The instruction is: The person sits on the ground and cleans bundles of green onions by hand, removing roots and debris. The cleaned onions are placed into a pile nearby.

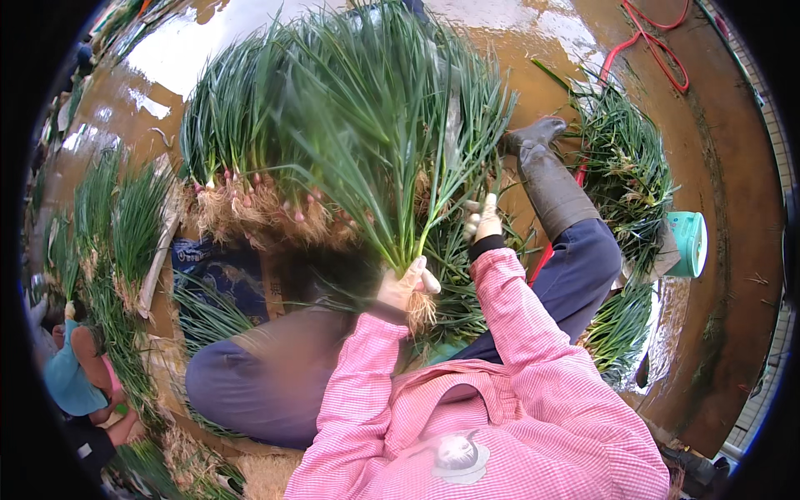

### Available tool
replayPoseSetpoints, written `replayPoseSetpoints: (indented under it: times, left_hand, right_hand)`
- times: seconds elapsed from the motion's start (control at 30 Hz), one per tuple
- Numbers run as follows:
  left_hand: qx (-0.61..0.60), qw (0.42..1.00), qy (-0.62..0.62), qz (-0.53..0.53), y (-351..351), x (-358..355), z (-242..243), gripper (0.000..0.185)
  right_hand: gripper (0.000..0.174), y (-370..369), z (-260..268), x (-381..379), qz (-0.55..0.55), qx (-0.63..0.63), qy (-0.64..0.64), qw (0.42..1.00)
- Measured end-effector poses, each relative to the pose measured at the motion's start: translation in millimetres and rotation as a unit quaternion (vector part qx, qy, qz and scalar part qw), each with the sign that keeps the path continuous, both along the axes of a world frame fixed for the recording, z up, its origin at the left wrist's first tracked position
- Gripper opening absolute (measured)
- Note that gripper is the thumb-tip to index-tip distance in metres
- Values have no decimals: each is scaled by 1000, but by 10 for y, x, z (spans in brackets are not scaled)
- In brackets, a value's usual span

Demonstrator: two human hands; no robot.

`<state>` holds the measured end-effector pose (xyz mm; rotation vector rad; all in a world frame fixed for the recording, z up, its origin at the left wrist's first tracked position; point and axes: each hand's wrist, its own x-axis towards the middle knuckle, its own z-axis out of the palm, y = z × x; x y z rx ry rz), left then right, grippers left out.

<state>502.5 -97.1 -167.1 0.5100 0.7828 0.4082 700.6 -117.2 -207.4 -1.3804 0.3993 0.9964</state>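
My left hand, in a pale glove, grips a bunch of green onions near its base. Its long leaves fan upward, and tan roots hang below my fingers. To the right of the bunch is my right hand, also gloved, with its fingers partly curled. Whether it holds a thin leaf cannot be told. Beyond both hands stands a thick row of green onions with pinkish bulbs and stringy roots. Loose green leaves lie between my legs, below my right hand.
A heap of leaves lies right of my rubber boot, beside a turquoise container. A red hose crosses the wet brown floor. At left, another person sits by more onion bunches. A dark blue printed sack lies before me.
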Motion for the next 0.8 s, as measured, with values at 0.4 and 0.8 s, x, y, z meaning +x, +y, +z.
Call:
replayPoseSetpoints:
  times: [0.4,0.8]
  left_hand:
    - [-6,998,-59,-14,-90,163,52,32]
    - [-79,980,-181,-23,-71,128,5,33]
  right_hand:
    - [44,-48,188,-571,174,-28,-209,962]
    - [31,-255,29,-547,-99,26,1,995]
